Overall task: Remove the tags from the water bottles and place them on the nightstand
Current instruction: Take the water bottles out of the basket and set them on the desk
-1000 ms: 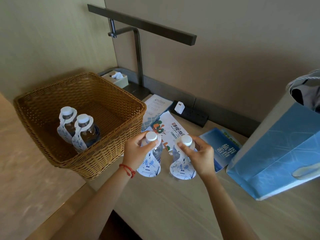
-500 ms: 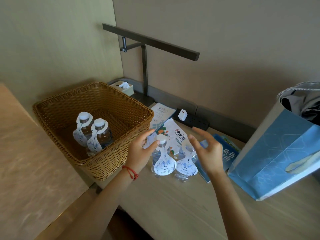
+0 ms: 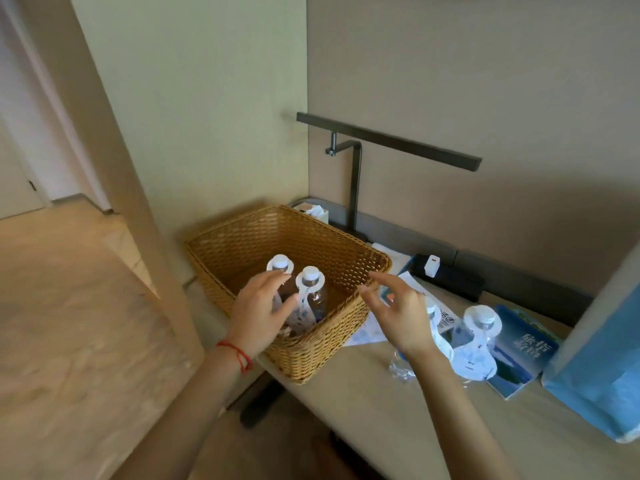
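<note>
Two small water bottles with white caps and paper neck tags stand inside a wicker basket (image 3: 346, 344): the left bottle (image 3: 280, 271) and the right bottle (image 3: 313, 289). My left hand (image 3: 259, 313) hovers open over them, fingers spread, partly covering the left one. My right hand (image 3: 398, 313) is open above the basket's right rim. On the nightstand (image 3: 363, 410) stand two more tagged bottles (image 3: 479, 337), one mostly hidden behind my right hand.
Printed leaflets and a blue booklet (image 3: 523, 351) lie behind the bottles. A blue paper bag (image 3: 599, 372) stands at the right. A black lamp (image 3: 356, 188), a tissue box (image 3: 313, 211) and a power strip with a white charger (image 3: 433, 266) line the back wall.
Both hands let go of the two bottles on the nightstand and moved left to the basket. The camera view swung left and up.
</note>
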